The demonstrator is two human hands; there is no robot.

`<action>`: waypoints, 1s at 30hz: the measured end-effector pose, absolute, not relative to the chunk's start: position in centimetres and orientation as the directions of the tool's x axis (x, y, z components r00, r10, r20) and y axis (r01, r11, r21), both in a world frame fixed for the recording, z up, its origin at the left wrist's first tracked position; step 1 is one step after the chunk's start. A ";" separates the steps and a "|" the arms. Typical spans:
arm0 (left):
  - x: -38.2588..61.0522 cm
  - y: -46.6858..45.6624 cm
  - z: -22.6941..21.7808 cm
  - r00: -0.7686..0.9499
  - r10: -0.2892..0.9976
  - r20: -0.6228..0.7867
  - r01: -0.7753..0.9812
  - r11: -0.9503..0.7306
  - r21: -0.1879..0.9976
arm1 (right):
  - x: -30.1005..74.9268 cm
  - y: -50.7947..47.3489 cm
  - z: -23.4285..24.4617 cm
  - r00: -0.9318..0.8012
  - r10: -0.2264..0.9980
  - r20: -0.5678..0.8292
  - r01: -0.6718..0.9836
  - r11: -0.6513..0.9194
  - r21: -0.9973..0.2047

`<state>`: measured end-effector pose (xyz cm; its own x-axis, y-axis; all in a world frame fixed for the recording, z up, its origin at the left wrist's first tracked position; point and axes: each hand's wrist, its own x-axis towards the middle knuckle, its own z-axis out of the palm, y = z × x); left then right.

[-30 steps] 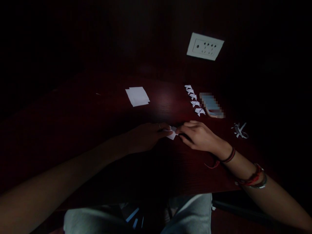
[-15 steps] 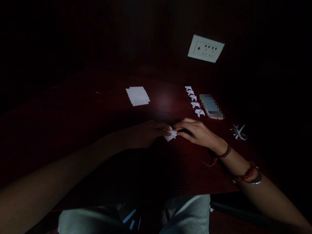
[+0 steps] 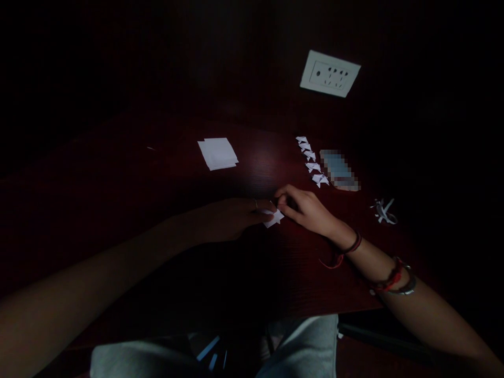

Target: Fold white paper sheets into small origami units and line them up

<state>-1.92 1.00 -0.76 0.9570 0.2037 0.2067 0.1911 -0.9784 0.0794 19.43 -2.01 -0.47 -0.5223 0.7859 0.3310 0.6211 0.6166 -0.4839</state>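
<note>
A small folded white paper (image 3: 277, 217) with pointed corners lies on the dark red table in front of me. My left hand (image 3: 240, 216), coming in from the left, has thumb and fingers closed on the paper and hides part of it. On the other side, my right hand (image 3: 305, 206) has its fingers curled, with thumb and forefinger pinched at the paper's upper right edge. Shadow makes the exact contact hard to see. Beyond the right hand, several small folded paper figures (image 3: 313, 167) stand in a slanting row.
Flat white paper sheets (image 3: 219, 154) overlap farther back on the left. A phone (image 3: 339, 169) lies right of the folded figures, and a tangle of thin paper strips (image 3: 384, 211) is nearer the right edge. A wall socket (image 3: 329, 73) is above the table.
The fingers of my right hand have drawn in from a flatter, stretched pose to a curled pinch at the paper's edge. My left hand stays on the paper. The view has shifted slightly.
</note>
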 end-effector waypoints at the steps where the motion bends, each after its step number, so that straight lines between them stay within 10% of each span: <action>1: -1.9 1.0 -0.7 0.957 0.211 0.201 0.197 -0.976 0.089 | 19.4 -2.0 -0.5 -0.516 0.790 0.331 0.623 0.611 -0.488; 30: -2.2 0.9 -1.2 0.968 0.215 0.130 0.201 -0.973 0.115 | 18.8 -1.6 -0.6 -0.469 0.823 0.321 0.676 0.568 -0.469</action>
